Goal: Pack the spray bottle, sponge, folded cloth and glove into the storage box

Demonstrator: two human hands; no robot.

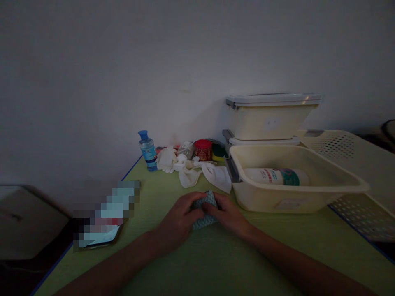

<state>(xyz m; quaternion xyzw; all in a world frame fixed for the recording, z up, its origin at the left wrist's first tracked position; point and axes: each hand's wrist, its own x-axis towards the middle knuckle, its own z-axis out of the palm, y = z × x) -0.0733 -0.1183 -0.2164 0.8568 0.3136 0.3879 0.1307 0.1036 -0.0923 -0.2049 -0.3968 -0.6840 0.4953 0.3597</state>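
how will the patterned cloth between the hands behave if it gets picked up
The cloth is probably floppy: it bunches and folds between the left hand and right hand. It likely weighs little, as it looks thin and small. It seems unlikely to slide by itself on the green table, and it cannot roll.

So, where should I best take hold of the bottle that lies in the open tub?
Grip the bottle around its middle, probably from above: it lies on its side, and the walls of the tub block the way from every side.
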